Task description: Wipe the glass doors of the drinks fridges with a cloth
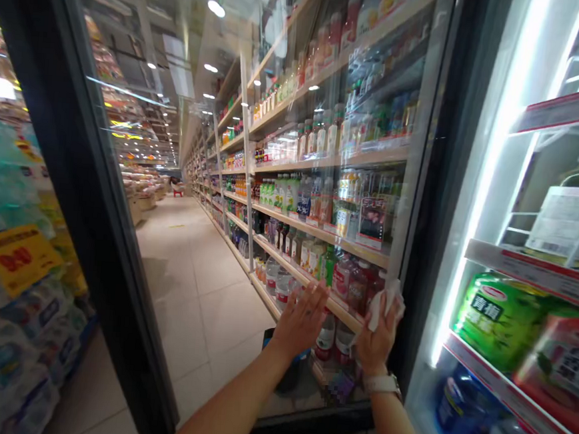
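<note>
My right hand presses a crumpled white tissue against the glass door, low and close to the frame on the right. Its fingers are bent over the tissue, and a pale watch strap circles the wrist. To the left, my left hand lies flat on the same pane with its fingers stretched out, holding nothing. The door has a thick black frame and stands swung out from a lit cooler. Bottles on shelves show through or on the glass; I cannot tell which are reflections.
At right, the lit cooler holds a green package, a red package and a blue container. On the left are stacked wrapped packs and a yellow price sign. A tiled aisle floor runs back.
</note>
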`<state>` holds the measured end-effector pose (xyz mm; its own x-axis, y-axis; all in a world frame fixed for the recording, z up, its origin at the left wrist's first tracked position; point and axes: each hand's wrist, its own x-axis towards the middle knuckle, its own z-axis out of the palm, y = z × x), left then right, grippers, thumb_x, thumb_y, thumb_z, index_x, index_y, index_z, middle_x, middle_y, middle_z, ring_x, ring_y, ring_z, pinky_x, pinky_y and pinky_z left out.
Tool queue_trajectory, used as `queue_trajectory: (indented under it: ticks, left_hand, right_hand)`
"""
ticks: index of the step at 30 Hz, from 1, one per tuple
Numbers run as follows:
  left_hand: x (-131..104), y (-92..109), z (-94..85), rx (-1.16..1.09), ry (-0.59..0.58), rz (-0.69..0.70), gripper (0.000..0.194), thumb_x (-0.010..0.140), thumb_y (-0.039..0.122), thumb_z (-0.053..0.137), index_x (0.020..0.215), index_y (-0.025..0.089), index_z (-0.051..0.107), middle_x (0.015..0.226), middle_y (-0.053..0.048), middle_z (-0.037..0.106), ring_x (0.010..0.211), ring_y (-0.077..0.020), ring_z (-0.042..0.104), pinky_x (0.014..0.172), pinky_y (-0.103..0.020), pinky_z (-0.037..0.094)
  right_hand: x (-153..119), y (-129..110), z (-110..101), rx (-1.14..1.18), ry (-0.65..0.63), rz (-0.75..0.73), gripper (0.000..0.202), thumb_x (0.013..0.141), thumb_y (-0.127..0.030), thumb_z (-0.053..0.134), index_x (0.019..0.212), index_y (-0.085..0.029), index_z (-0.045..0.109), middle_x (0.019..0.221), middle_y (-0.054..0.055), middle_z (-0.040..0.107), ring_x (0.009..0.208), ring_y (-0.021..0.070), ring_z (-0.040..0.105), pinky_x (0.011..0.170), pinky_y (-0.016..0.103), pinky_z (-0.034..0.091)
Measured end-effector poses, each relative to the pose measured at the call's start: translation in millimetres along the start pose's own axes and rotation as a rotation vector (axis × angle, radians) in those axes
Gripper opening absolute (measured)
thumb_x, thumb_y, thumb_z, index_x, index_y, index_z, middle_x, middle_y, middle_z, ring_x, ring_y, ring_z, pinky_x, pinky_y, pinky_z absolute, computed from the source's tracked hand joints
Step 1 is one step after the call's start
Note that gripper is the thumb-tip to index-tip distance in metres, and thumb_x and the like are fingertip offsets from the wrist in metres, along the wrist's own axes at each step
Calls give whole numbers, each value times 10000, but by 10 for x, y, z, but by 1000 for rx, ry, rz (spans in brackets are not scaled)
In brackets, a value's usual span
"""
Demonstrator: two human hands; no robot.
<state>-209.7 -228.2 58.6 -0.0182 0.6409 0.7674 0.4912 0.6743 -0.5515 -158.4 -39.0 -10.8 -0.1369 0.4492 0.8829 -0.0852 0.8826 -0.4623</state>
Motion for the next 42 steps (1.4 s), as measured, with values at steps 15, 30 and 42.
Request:
queue_trajectory:
  ticks: [15, 30, 42]
  left_hand:
    - [-73, -57, 50, 16, 16, 63, 539, 911, 357, 431, 1416, 173, 465, 1597, -80, 241, 1481, -269, 184, 1177, -458, 221]
    - [10, -17, 2, 7, 54, -13, 573, 912, 432, 488, 1431, 192, 446, 1583, -39, 262, 1502, -250, 74, 1202, -454, 184]
    - [-54, -31, 58, 18, 63, 43, 492, 909, 330, 455, 1368, 168, 523, 1585, -76, 281, 1479, -271, 190, 1190, -466, 197]
  right_hand:
    - [-521, -848, 373, 90, -108, -182, 615, 955, -224, 288, 1550, -232, 133, 1588, 135, 257, 1470, 317, 224, 1131, 662, 237]
    - [-6, 60, -28, -47, 23, 26, 588, 973, -301, 349, 1537, -208, 214, 1600, 145, 214, 1465, 373, 201, 1131, 659, 248]
    - [-514, -774, 359, 45, -115, -193, 588, 967, -207, 276, 1544, -217, 166, 1575, 153, 283, 1467, 319, 225, 1128, 662, 223]
